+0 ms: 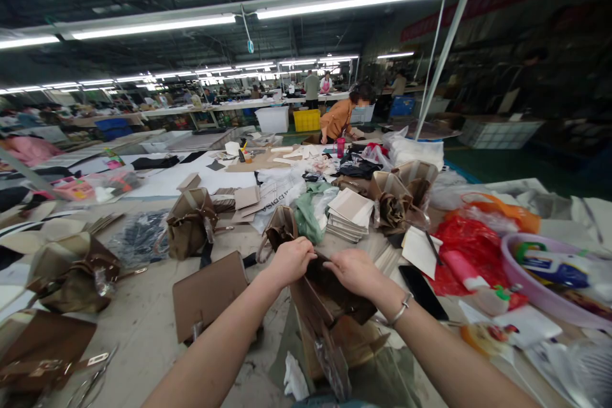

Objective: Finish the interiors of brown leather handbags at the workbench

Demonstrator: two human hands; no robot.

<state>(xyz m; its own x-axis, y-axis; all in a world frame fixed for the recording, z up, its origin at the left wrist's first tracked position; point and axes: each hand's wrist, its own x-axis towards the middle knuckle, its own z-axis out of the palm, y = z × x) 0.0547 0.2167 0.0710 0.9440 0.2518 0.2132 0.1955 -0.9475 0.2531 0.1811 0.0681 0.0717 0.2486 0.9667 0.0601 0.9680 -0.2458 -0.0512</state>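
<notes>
In front of me a dark brown handbag (321, 296) is tilted, its strap and plastic-wrapped parts hanging down toward my body. My left hand (294, 260) pinches the upper edge of this bag with bent fingers. At the same edge, a little to the right, my right hand (356, 273) grips with its thumb and fingers partly hidden. A brown flap panel (210, 293) of another bag lies left of my left forearm. Just beyond my hands stands a small open brown bag (281, 226).
More brown bags (189, 223) stand on the left and at the back right. A stack of beige boards (350, 211) lies ahead. On the right are a black phone (423, 292), a red plastic bag (461, 245) and a purple basin (514, 261). A co-worker in orange (338, 116) bends beyond the table.
</notes>
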